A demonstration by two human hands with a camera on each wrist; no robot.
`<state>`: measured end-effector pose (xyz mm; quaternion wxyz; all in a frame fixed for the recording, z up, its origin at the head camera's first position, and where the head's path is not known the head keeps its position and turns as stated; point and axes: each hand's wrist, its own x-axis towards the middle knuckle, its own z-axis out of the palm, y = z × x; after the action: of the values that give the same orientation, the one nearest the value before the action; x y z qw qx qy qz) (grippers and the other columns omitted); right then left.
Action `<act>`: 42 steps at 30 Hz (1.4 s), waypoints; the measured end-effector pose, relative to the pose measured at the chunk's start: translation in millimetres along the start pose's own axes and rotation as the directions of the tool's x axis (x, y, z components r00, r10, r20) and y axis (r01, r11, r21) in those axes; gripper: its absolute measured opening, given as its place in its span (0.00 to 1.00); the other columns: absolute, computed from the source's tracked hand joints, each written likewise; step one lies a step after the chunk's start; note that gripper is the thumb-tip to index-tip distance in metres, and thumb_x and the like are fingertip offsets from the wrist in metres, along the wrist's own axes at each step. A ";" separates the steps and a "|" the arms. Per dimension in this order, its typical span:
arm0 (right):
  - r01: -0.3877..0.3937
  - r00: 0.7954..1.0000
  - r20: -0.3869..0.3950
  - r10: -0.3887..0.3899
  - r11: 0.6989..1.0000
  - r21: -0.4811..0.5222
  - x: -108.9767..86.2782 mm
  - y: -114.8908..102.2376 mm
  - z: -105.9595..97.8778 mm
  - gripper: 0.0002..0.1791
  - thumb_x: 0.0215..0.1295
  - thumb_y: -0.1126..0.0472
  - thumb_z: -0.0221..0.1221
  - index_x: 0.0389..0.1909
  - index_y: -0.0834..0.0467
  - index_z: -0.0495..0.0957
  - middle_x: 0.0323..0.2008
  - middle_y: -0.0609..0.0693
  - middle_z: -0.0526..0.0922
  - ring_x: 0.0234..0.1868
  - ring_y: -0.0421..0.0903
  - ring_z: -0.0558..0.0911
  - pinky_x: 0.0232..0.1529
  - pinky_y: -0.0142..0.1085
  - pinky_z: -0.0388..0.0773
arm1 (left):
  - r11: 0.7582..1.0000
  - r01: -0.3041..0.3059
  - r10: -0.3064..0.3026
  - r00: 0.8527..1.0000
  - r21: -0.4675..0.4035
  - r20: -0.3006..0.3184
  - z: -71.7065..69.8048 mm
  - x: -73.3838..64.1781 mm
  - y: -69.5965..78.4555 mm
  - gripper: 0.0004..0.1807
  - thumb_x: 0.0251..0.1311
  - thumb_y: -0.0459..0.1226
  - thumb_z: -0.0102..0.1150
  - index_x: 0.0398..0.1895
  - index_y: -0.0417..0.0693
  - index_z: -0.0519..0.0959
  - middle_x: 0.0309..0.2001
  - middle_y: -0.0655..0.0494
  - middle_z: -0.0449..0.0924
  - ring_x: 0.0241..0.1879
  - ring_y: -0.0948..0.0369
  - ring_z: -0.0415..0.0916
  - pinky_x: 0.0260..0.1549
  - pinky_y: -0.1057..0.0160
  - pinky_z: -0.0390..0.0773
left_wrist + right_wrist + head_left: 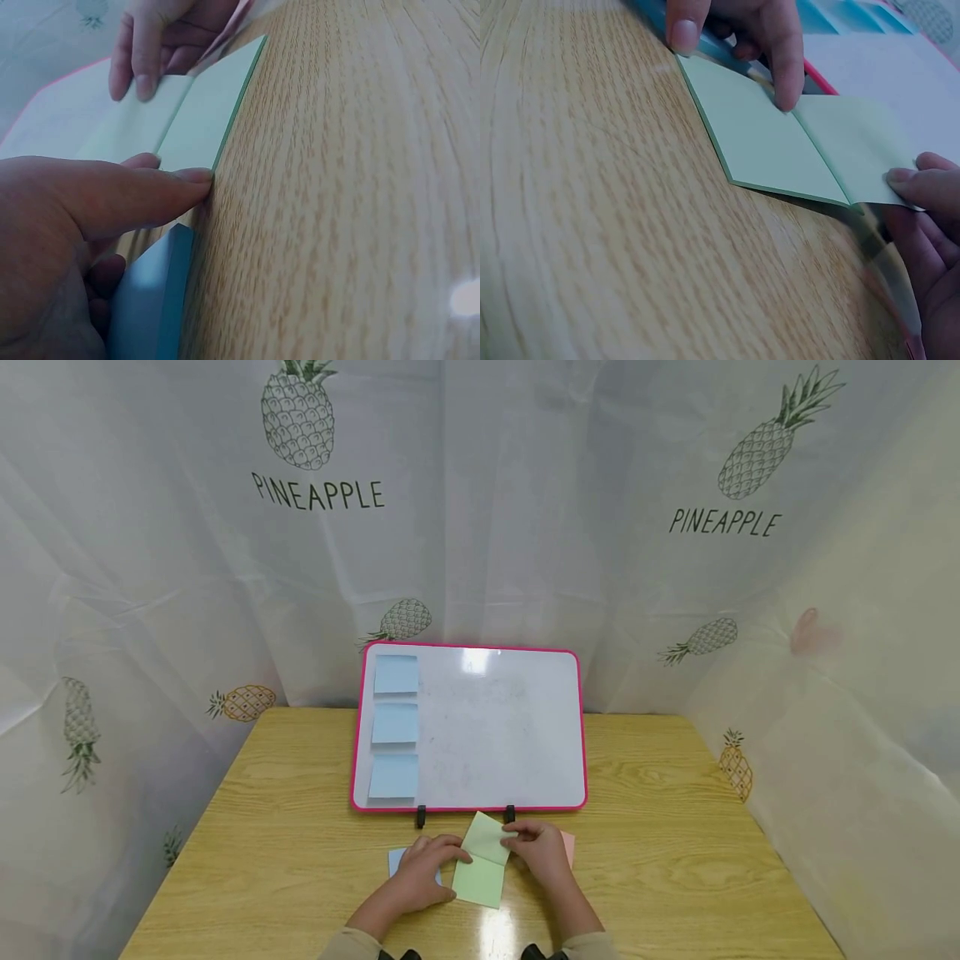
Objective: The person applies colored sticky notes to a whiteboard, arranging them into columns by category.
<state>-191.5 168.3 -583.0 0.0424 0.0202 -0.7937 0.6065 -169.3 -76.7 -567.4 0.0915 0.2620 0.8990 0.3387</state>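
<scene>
A pale green sticky note pad point(478, 885) lies at the front middle of the table. Its top sheet point(482, 837) is folded up and away from the pad, joined along a crease at the far edge. My left hand point(422, 874) grips the pad's left side, thumb at the near corner and a fingertip by the crease. Between thumb and fingers, my right hand point(543, 853) pinches the raised sheet at its right edge. Under the left hand sits a blue sticky note pad point(150, 300), partly hidden. A pink sticky note pad point(568, 845) shows beside the right hand, mostly covered.
Behind the hands a whiteboard point(495, 735) with a pink rim leans back on black feet point(421, 816). Three blue sticky notes point(395, 724) run down its left side. The wooden table point(675, 860) meets a pineapple-print curtain point(517, 527) at the back and sides.
</scene>
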 end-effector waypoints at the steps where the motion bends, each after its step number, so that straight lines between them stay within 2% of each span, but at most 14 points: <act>1: -0.011 1.000 -0.012 0.011 1.000 0.006 0.0 -1.0 0.3 0.08 0.50 0.68 0.72 0.33 0.62 0.87 0.24 0.47 0.82 0.25 0.39 0.76 0.23 0.28 0.73 | 1.000 -0.002 0.002 1.000 0.004 -0.004 0.2 0.0 -0.2 0.27 0.46 0.36 0.73 0.52 0.65 0.80 0.64 0.60 0.68 0.51 0.60 0.62 0.49 0.47 0.64; 6: -0.091 0.995 -0.046 0.093 0.995 0.031 0.4 -7.8 1.6 0.09 0.50 0.70 0.72 0.34 0.65 0.86 0.26 0.49 0.82 0.26 0.38 0.76 0.26 0.27 0.74 | 1.000 -0.005 0.005 1.000 0.022 -0.020 1.0 0.1 -0.7 0.26 0.45 0.37 0.74 0.50 0.66 0.80 0.63 0.60 0.69 0.52 0.59 0.62 0.50 0.48 0.64; 9: -0.108 0.993 -0.045 0.110 0.993 0.049 0.0 -12.5 1.6 0.09 0.51 0.71 0.71 0.35 0.66 0.85 0.25 0.49 0.81 0.26 0.37 0.76 0.27 0.26 0.74 | 1.000 -0.003 0.004 1.000 0.025 -0.022 0.8 0.0 -0.2 0.25 0.45 0.37 0.74 0.49 0.66 0.81 0.63 0.59 0.69 0.53 0.58 0.63 0.50 0.47 0.64; 15: -0.070 0.997 -0.035 0.073 0.994 0.084 -4.4 -32.5 1.6 0.09 0.53 0.74 0.68 0.36 0.71 0.84 0.27 0.53 0.81 0.28 0.39 0.76 0.26 0.27 0.75 | 1.000 0.008 -0.008 1.000 0.007 -0.020 0.7 0.2 0.2 0.25 0.46 0.37 0.74 0.50 0.64 0.81 0.64 0.57 0.68 0.54 0.56 0.63 0.51 0.45 0.63; 20: -0.085 0.994 -0.056 0.092 0.990 0.116 1.5 -20.4 4.8 0.09 0.53 0.73 0.69 0.36 0.68 0.85 0.31 0.52 0.83 0.29 0.39 0.78 0.28 0.27 0.75 | 1.000 0.013 -0.013 1.000 0.006 -0.020 1.4 0.5 -0.3 0.25 0.46 0.36 0.74 0.50 0.64 0.81 0.64 0.56 0.67 0.55 0.54 0.63 0.52 0.43 0.63; 23: -0.068 0.993 -0.082 0.079 0.989 0.128 4.2 -11.1 6.4 0.09 0.53 0.72 0.70 0.37 0.68 0.85 0.33 0.51 0.83 0.29 0.39 0.78 0.28 0.27 0.76 | 1.000 0.012 -0.012 1.000 0.002 -0.020 1.6 0.8 -0.5 0.25 0.46 0.36 0.73 0.51 0.64 0.81 0.65 0.56 0.67 0.56 0.53 0.63 0.52 0.42 0.63; 26: -0.046 0.993 -0.102 0.059 0.991 0.127 5.2 -7.8 7.1 0.10 0.52 0.71 0.70 0.37 0.68 0.84 0.30 0.51 0.82 0.28 0.38 0.77 0.28 0.27 0.75 | 1.000 0.011 -0.011 1.000 0.002 -0.020 2.0 0.9 -1.6 0.25 0.46 0.36 0.73 0.51 0.64 0.81 0.65 0.57 0.67 0.56 0.53 0.63 0.52 0.41 0.63; 33: -0.105 0.988 -0.097 0.123 0.980 0.167 8.1 -19.9 4.8 0.10 0.54 0.72 0.69 0.38 0.70 0.84 0.35 0.53 0.83 0.31 0.40 0.79 0.31 0.27 0.78 | 1.000 0.005 -0.004 1.000 0.007 -0.021 1.5 1.5 -2.5 0.25 0.47 0.36 0.73 0.51 0.63 0.80 0.64 0.58 0.67 0.56 0.54 0.63 0.52 0.42 0.63; 34: -0.109 0.987 -0.097 0.127 0.979 0.171 10.7 -15.1 4.9 0.10 0.54 0.72 0.69 0.38 0.69 0.84 0.37 0.54 0.83 0.32 0.40 0.80 0.32 0.28 0.78 | 1.000 0.004 -0.004 1.000 0.006 -0.021 1.4 1.6 -2.4 0.25 0.47 0.36 0.73 0.51 0.63 0.80 0.64 0.58 0.67 0.55 0.54 0.63 0.52 0.42 0.63; 42: -0.075 0.990 -0.105 0.089 0.989 0.125 17.3 -20.3 2.9 0.09 0.55 0.70 0.69 0.37 0.67 0.85 0.32 0.53 0.84 0.30 0.40 0.78 0.30 0.28 0.77 | 1.000 -0.001 0.001 1.000 0.017 -0.021 0.7 0.9 -0.9 0.25 0.48 0.38 0.73 0.53 0.60 0.80 0.64 0.58 0.67 0.56 0.54 0.64 0.52 0.42 0.63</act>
<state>-207.2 160.5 -562.6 0.0598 -0.0436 -0.7521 0.6549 -170.2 -76.4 -568.5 0.0795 0.2597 0.9027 0.3339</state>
